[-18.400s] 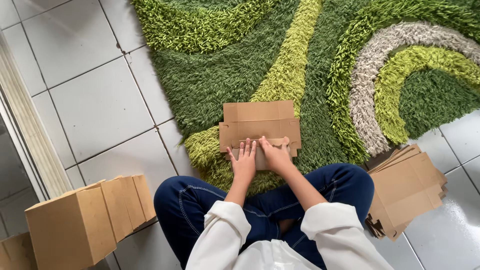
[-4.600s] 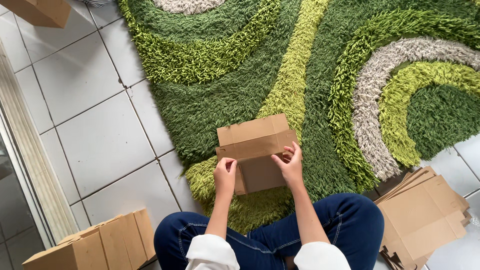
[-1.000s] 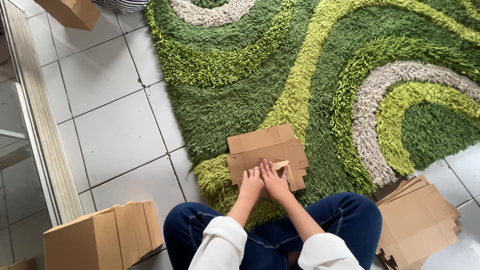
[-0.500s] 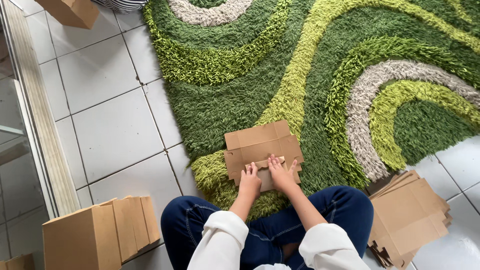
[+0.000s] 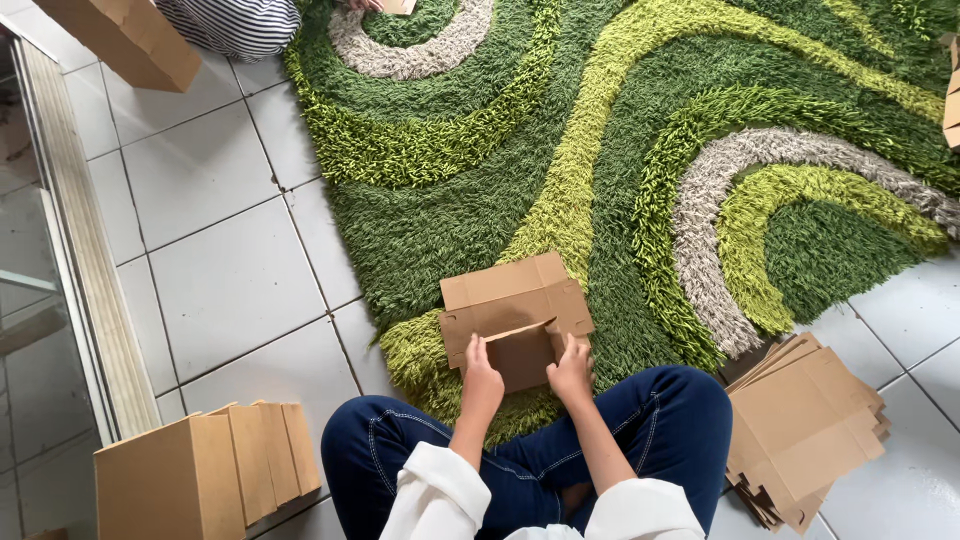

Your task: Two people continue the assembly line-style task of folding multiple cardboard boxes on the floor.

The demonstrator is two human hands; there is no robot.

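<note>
A flat cardboard box blank [image 5: 515, 315] lies on the near edge of a shaggy green rug [image 5: 620, 180], directly in front of the seated person's crossed legs in dark blue jeans [image 5: 650, 430]. We see its upper flaps spread open toward the top of the view and a darker central panel [image 5: 522, 355] partly raised between the two hands. The left hand [image 5: 481, 370] grips the panel's left edge, fingers curled over it; the right hand [image 5: 572, 367] clasps the right edge in the same way. The hands are held apart, one on each side of the panel, both closed on the cardboard. White sleeves [image 5: 440, 490] cover the forearms near the bottom of the view.

To the person's right, touching the rug's edge, we note a stack of flat cardboard blanks [image 5: 805, 430] on the white tiled floor [image 5: 220, 260]. To the left, a row of folded boxes [image 5: 195, 475] stands upright on the tiles. Farther off, at the top left, another cardboard box [image 5: 125, 40] lies beside a second person's striped sleeve [image 5: 235, 22]. A sliding-door track [image 5: 85, 250] runs along the left margin.
</note>
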